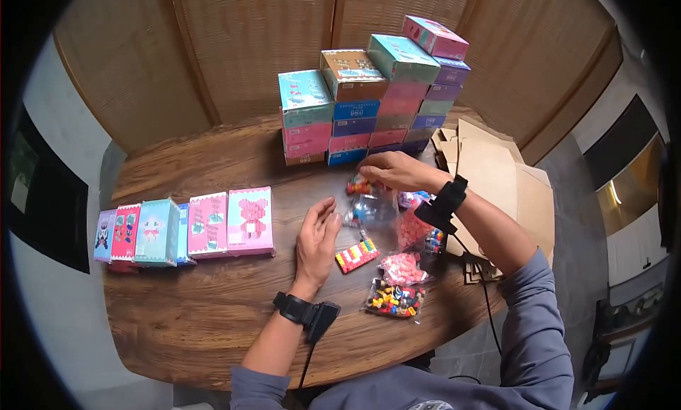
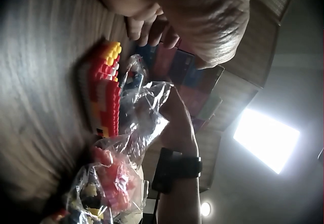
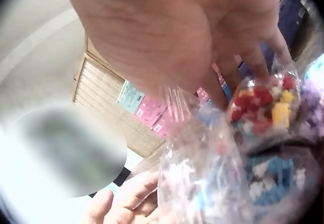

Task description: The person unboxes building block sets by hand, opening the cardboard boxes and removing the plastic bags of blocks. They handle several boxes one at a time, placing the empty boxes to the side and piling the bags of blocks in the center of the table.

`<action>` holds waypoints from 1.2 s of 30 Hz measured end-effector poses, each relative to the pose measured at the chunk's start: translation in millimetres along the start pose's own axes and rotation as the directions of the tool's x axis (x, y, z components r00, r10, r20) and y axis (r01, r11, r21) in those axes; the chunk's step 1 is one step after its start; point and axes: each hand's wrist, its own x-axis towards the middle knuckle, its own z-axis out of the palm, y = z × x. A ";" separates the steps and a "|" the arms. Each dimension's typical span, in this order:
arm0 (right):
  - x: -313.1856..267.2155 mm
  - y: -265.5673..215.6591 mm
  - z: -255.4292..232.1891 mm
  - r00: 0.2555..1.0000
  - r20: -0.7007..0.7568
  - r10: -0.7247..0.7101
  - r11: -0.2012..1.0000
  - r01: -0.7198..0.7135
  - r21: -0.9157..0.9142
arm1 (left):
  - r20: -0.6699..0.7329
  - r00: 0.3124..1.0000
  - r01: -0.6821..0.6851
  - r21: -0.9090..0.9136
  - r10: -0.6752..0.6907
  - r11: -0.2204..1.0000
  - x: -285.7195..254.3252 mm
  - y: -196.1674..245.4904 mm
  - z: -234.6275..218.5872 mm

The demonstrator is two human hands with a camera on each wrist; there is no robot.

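My left hand (image 1: 317, 243) is raised over the table with relaxed fingers and holds nothing, its palm turned toward the bags. Beside it lies a flat assembled block (image 1: 357, 255) of red, yellow and white bricks, also in the left wrist view as a red block (image 2: 104, 95). My right hand (image 1: 401, 172) pinches a clear bag of red and yellow bricks (image 3: 263, 105) at its fingertips. A crumpled clear plastic bag (image 3: 200, 168) is right below that palm. Close by sits a bag of blue and white bricks (image 3: 276, 181).
Stacked toy boxes (image 1: 355, 108) stand at the back. A row of boxes (image 1: 206, 225) lies at the left. Flattened cardboard (image 1: 496, 183) is piled at the right. Near the front lie a bag of pink bricks (image 1: 403, 268) and a bag of mixed bricks (image 1: 395, 298).
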 end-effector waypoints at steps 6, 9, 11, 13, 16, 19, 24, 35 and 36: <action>-19.5 -30.7 -36.3 0.939 -0.112 -0.326 0.917 0.285 -0.278 | 0.018 1.000 0.019 -0.045 -0.018 0.999 1.5 -3.3 1.2; -28.5 -54.5 -81.7 0.746 -0.577 -0.332 0.923 0.382 -0.037 | 0.018 1.000 0.022 -0.038 -0.022 0.999 0.9 -3.5 -0.3; -27.5 -63.1 -121.9 0.522 -0.747 -0.412 0.909 0.294 -0.296 | 0.037 0.999 0.037 -0.035 -0.036 0.999 1.2 -4.7 -1.2; -21.5 -59.7 -152.4 0.420 -0.821 -0.386 0.906 0.002 -0.424 | 0.042 0.999 0.033 -0.037 -0.032 0.999 1.5 -5.4 -0.8; 1.7 -26.9 -186.9 0.424 -0.880 -0.215 0.871 -0.325 -0.369 | 0.035 0.999 0.024 -0.063 -0.022 0.998 2.9 -8.5 -2.2; 10.6 -28.8 -187.2 0.432 -0.901 -0.034 0.832 -0.488 -0.265 | 0.025 0.999 0.027 -0.084 -0.025 0.996 3.3 -12.4 -3.1; 11.3 -30.3 -181.5 0.415 -0.909 0.033 0.830 -0.518 -0.206 | 0.032 0.999 0.023 -0.072 -0.020 0.997 3.9 -13.1 -4.6; -79.1 -71.3 -97.6 0.475 -0.815 -0.333 0.864 0.500 -0.062 | 0.000 0.998 -0.066 -0.033 0.066 0.997 0.2 0.3 -4.4; -91.8 -76.1 -74.3 0.561 -0.788 -0.255 0.847 0.522 0.098 | 0.010 0.996 -0.087 0.002 0.087 0.996 1.1 0.7 -7.1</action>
